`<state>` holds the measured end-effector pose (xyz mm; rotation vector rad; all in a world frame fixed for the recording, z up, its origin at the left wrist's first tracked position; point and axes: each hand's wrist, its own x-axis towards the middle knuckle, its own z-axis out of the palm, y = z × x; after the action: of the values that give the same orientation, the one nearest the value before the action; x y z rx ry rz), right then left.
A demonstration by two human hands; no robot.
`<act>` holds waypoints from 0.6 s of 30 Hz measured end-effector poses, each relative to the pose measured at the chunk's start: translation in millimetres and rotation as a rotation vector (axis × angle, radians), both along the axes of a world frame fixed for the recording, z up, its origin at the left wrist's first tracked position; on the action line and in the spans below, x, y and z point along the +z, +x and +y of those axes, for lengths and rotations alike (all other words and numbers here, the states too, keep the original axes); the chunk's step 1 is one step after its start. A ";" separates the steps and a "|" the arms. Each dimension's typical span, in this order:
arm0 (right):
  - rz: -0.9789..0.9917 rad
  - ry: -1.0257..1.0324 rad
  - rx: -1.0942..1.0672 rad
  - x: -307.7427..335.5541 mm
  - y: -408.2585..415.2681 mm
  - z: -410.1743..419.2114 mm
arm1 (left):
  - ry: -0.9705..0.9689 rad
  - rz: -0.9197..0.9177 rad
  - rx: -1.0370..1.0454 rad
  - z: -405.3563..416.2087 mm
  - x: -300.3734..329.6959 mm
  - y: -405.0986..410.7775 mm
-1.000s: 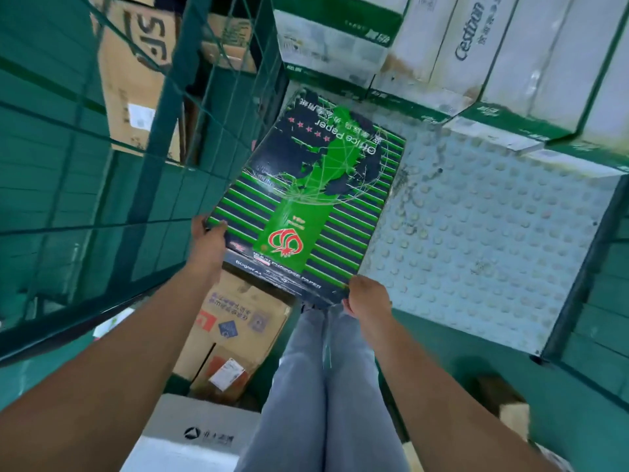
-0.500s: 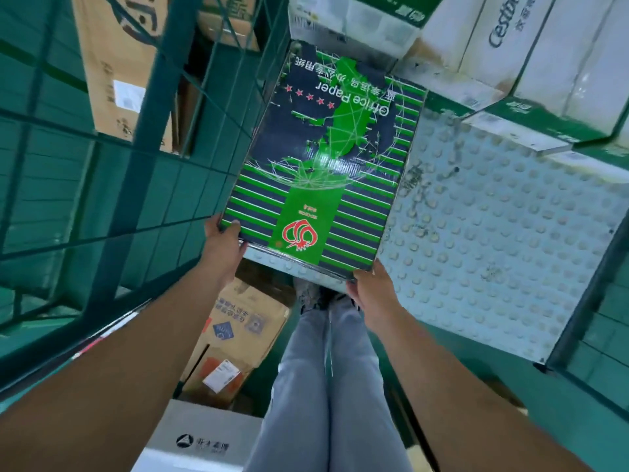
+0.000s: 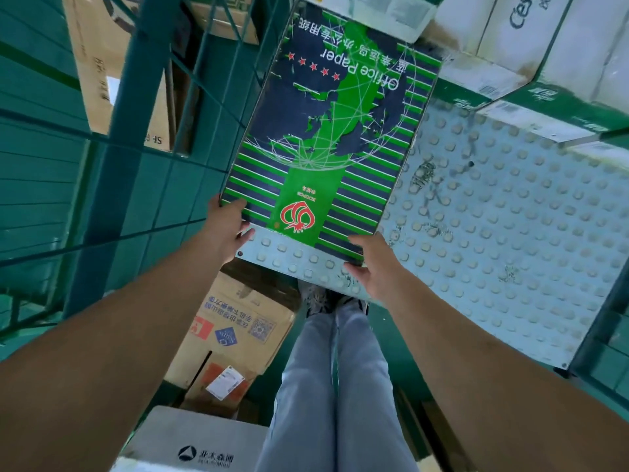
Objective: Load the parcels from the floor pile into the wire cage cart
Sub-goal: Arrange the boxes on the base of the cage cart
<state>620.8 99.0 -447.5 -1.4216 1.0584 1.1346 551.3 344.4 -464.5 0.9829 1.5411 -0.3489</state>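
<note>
Paper box (image 3: 326, 141) lies flat on the studded cart floor (image 3: 510, 233), upper centre of frame, its left side close along the wire wall (image 3: 190, 137) and its far end at or under the white cartons (image 3: 544, 46) stacked top right. Left hand (image 3: 228, 226) is at the near-left corner, thumb on the lid, fingers bent over the edge, so it grips the box. Right hand (image 3: 372, 264) sits at the near-right corner with fingers laid against the near edge; looks like a push, not a grip, but fingertips are hidden so hard to be sure.

Risks, as a guess: pushing further could jam the box against the cartons or pinch left fingers between box and wall. Near edge sits close to the cart lip, so a box left short could slide back off toward the feet. Uneven push may skew it into the mesh.

Writing: lid reads "Office Paper", upside down, with red stars, Chinese text and a red logo. A carton top right shows "Ces...", cut off. Brown box (image 3: 115, 69) behind the mesh, upper left, shows "SF". Floor box (image 3: 235, 335), lower centre, carries Chinese print and a QR code; grey box (image 3: 190, 444), bottom, has a triangle logo and small text I can't read.
</note>
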 end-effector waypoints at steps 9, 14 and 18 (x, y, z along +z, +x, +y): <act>-0.033 0.033 -0.173 -19.3 -8.9 13.3 | 0.011 -0.018 -0.027 -16.0 -9.0 -6.6; -0.046 0.073 -0.248 -7.9 -20.8 12.4 | -0.045 -0.019 -0.066 -34.2 5.6 -15.8; -0.045 0.133 -0.213 22.9 -22.1 4.4 | -0.084 -0.018 -0.091 -48.6 31.4 -22.0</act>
<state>598.8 103.5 -424.6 -1.1942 1.0551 0.9956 529.3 295.8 -433.1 0.9899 1.4570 -0.4643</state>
